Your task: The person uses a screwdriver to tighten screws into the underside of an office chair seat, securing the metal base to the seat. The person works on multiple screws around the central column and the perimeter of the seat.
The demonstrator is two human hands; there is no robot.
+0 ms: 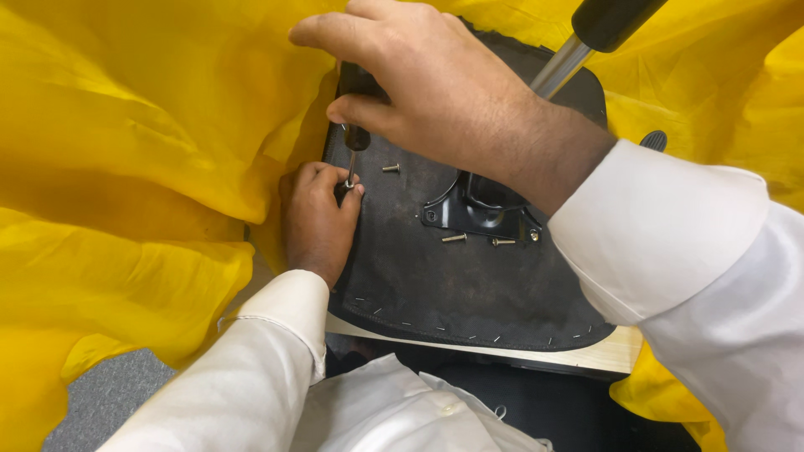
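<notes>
The screwdriver (355,138) stands near upright at the left edge of the upturned seat base (435,276), its tip on a screw there. The right hand (435,79) is closed over the dark handle from above; the left hand (318,213) pinches the thin metal shaft low down, fingers (350,194) closed at the tip.

Handling, as judged: the tool is light and rigid, the handle giving sure purchase; the slim shaft is smooth and apt to wander, so the low steadying grip is sound. The seat base looks stiff and fairly heavy, best held by its rim.

Appearance: black fabric stapled along the near edge over a pale wooden board, a black metal bracket (473,213) at centre with a chrome column (559,67). Three loose screws (455,238) lie on the fabric. Yellow cloth (126,167) surrounds it.
</notes>
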